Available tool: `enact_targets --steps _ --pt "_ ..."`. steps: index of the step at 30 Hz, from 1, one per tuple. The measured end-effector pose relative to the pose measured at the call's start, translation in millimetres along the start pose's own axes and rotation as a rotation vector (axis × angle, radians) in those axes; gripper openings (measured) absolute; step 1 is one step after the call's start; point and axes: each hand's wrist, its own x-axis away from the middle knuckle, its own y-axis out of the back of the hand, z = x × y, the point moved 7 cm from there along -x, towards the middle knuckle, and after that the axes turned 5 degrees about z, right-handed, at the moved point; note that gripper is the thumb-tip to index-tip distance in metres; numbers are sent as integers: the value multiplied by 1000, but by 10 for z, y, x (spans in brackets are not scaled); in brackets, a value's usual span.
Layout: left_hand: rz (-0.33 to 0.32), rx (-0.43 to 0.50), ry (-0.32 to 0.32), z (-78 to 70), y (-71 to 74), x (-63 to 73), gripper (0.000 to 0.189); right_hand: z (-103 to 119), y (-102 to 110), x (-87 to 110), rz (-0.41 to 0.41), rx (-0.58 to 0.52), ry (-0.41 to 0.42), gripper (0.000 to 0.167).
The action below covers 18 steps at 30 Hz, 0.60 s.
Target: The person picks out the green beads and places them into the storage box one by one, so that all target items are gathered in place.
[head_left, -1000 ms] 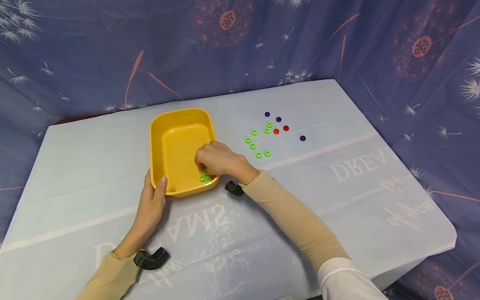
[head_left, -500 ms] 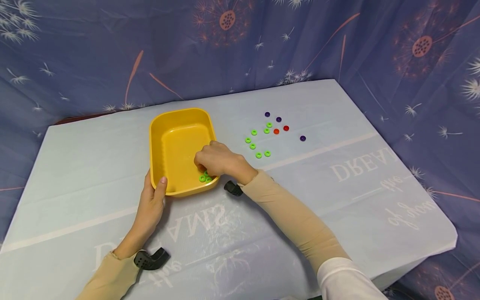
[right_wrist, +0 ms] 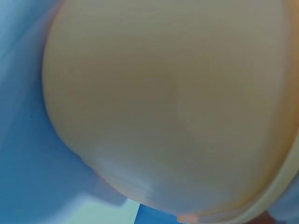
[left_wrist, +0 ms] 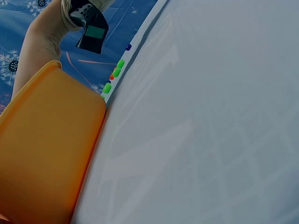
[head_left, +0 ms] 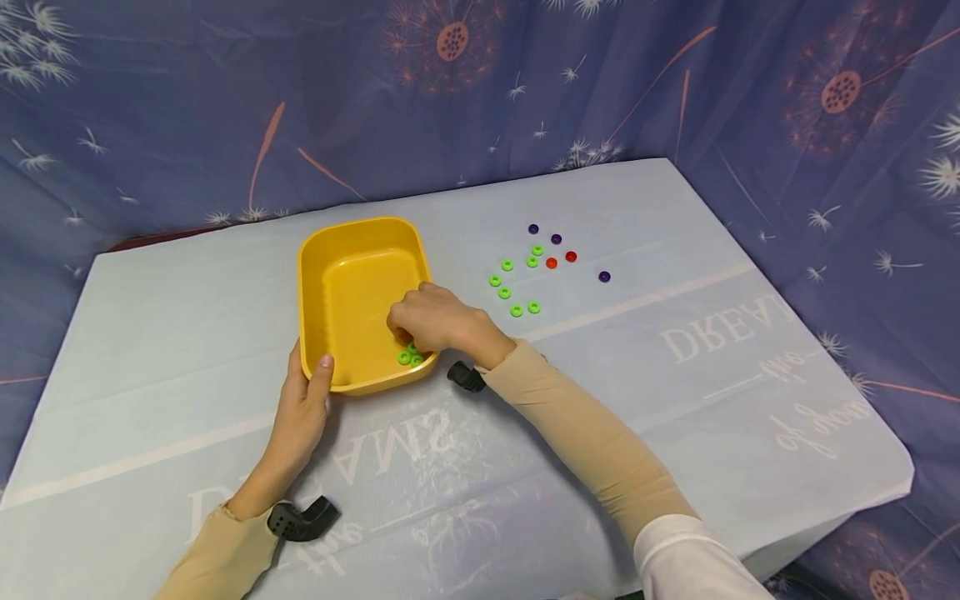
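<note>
My left hand (head_left: 300, 408) grips the near-left corner of a yellow plastic bin (head_left: 363, 287), its thumb over the rim. My right hand (head_left: 435, 318) reaches into the bin's near-right corner with bent fingers pointing down. Its fingertips are hidden, so whether they pinch anything cannot be told. Beside them, several small green rings (head_left: 406, 357) lie together on the bin floor. The left wrist view shows the bin's outer wall (left_wrist: 46, 144) up close. A blurred pale surface (right_wrist: 163, 102) fills most of the right wrist view.
On the table (head_left: 172, 333), right of the bin, lie several loose green rings (head_left: 505, 293). Farther right are red rings (head_left: 572, 257) and dark purple rings (head_left: 604, 277). A patterned blue curtain (head_left: 337, 100) hangs behind the table.
The right fingers have shifted very slightly, and a green ring beside them sits a little nearer the others. The left hand and the bin hold the same position.
</note>
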Motion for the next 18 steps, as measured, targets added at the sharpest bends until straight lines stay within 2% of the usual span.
enact_targets --steps 4,11,18 --pt "1 2 7 -3 -5 2 60 -20 8 9 -4 -71 20 21" --pt "-2 7 13 1 -9 9 60 -45 62 40 -19 -297 124 15" --pt "2 -3 12 0 -12 -1 60 -124 226 130 -117 -482 187 10"
